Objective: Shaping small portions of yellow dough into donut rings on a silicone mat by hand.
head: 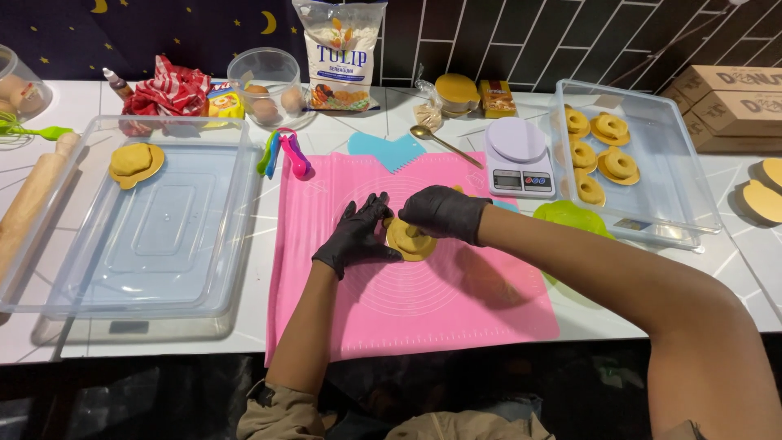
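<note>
The left hand in a black glove lies flat on the pink mat, fingers spread, touching the left edge of a round yellow dough piece. The right hand, gloved too, is curled over the top of the dough, fingertips bent down and pressing into its middle. The dough sits near the middle of the mat, on a small yellow paper.

It looks like the shaping step — making the flat round into a ring. The next move likely needs a soft, even push, with the left hand keeping the dough from sliding.

Both arms reach in from below. The right arm comes across at a slant, wrist bent down; the left arm goes almost straight up.

Nearby stand a clear tray with finished dough rings on the right, a small white scale just above the mat, and a big clear lid on the left — one dough lump rests there
</note>
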